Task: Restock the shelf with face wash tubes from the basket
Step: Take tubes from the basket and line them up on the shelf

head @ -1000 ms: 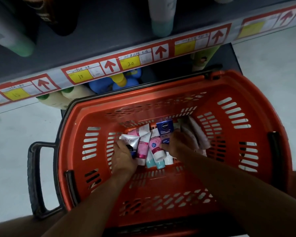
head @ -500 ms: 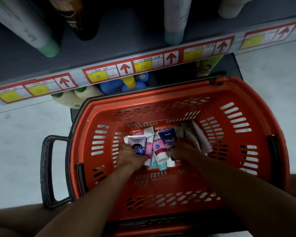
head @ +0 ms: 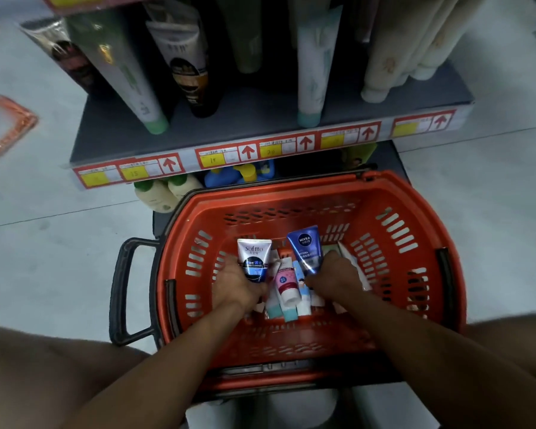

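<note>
An orange basket point(head: 393, 230) stands on the floor below a grey shelf point(head: 254, 119). Both my hands are inside it. My left hand point(head: 234, 284) grips a white and dark Softto tube point(head: 254, 258), held upright with its crimped end up. My right hand point(head: 334, 277) grips a blue Nivea Men tube point(head: 305, 247), also upright. Between the hands lie several more tubes, among them a pink and white tube point(head: 287, 284) and teal-capped ones point(head: 280, 311). White tubes lie to the right of my right hand, partly hidden.
Tall tubes stand cap-down on the shelf: a green-capped one point(head: 136, 88), a black one point(head: 192, 78), a teal-capped one point(head: 311, 72), cream ones point(head: 393, 54). Red-framed price tags point(head: 248, 151) line its front edge. Bottles point(head: 164, 190) sit on the lower shelf. The basket's black handle point(head: 121, 289) sticks out left.
Both hands have lifted their tubes up from the pile, so the Softto and Nivea tubes now stand higher. The view has tilted up and back, showing more of the shelf.
</note>
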`<action>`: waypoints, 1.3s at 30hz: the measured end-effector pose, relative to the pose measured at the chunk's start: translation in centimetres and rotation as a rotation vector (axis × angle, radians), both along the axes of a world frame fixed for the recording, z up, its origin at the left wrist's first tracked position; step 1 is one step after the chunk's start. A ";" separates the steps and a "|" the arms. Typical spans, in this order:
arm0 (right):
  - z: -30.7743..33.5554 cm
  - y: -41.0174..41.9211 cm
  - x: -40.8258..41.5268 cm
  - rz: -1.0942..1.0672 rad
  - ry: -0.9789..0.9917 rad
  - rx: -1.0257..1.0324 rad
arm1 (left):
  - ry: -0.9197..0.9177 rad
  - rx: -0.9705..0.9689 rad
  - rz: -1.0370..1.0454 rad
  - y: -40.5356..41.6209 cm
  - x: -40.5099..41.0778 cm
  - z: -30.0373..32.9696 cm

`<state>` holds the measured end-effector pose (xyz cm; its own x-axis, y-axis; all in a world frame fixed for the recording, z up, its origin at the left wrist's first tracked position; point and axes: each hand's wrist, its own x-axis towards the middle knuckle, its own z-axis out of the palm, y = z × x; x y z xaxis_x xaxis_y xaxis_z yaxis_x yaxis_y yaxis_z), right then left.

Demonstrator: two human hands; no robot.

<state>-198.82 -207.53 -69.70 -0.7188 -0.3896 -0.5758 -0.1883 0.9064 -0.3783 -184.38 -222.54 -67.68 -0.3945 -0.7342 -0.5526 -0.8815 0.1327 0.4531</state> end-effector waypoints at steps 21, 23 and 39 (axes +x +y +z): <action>14.0 0.8 2.7 -0.076 0.334 -0.383 | 0.397 -0.252 0.009 0.4 2.9 13.2; 14.9 0.6 2.8 -0.060 0.345 -0.402 | 0.431 -0.262 0.001 0.3 3.2 14.1; 26.1 -5.3 3.6 0.047 0.519 -0.626 | 0.652 -0.459 0.107 -4.0 4.7 24.5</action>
<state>-195.21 -212.79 -43.55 -0.8089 -0.5655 0.1608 -0.5116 0.5423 -0.6665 -179.69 -226.52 -43.21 -0.4480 -0.8844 0.1306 -0.4768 0.3600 0.8019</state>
